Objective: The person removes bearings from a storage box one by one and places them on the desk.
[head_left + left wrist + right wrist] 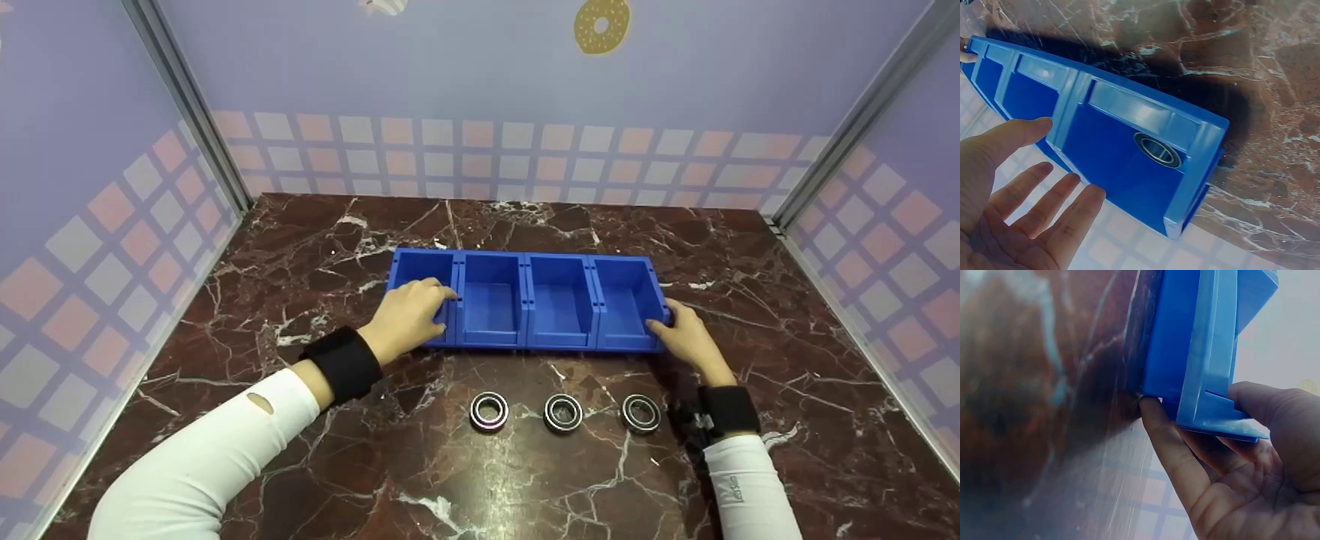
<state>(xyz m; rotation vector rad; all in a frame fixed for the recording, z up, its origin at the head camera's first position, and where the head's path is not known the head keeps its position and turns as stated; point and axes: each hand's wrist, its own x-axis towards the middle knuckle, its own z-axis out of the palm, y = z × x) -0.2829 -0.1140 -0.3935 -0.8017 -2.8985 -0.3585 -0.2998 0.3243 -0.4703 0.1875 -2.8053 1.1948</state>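
Note:
A row of blue storage bins (491, 304) joined side by side stands on the marbled table. My left hand (409, 315) is over the leftmost bin, fingers loosely spread and holding nothing; its fingertips are close to the first divider. Inside that bin lies a ball bearing (1158, 150), seen in the left wrist view and hidden behind the hand in the head view. At the row's right end, my right hand (686, 337) grips the rightmost bin's side wall (1213, 354), thumb on the inner side and fingers around the outside.
Three more bearings lie in a line in front of the bins: a left one (489, 412), a middle one (562, 413) and a right one (640, 413). Purple patterned panels (480, 90) enclose the table (360, 472) at the back and both sides.

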